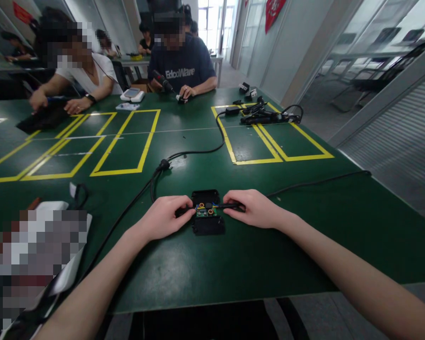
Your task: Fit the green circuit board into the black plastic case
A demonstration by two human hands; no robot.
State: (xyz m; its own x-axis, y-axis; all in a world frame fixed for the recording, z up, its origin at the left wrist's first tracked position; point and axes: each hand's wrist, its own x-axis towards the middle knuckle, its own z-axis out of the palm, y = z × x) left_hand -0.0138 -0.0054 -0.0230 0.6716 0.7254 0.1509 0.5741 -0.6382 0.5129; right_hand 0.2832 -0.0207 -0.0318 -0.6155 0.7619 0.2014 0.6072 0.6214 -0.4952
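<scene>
A small green circuit board point(202, 213) with copper-coloured coils lies between two black plastic case halves, the far half point(205, 195) and the near half point(208, 226). Black cables come off the board on both sides. On the left, my left hand point(166, 216) is closed in a pinch around the cable at the board's edge. Opposite it, my right hand point(253, 208) has its fingers closed on the right cable point(227, 205), a little out from the board. My fingers partly hide both cables.
A long black cord point(134, 198) with a plug point(164, 165) crosses the green table point(184, 274). Yellow tape point(116, 173) marks rectangles farther back. Black adapters and cables point(258, 115) lie at the far right. Across the table, two people work; one holds a power screwdriver point(163, 81).
</scene>
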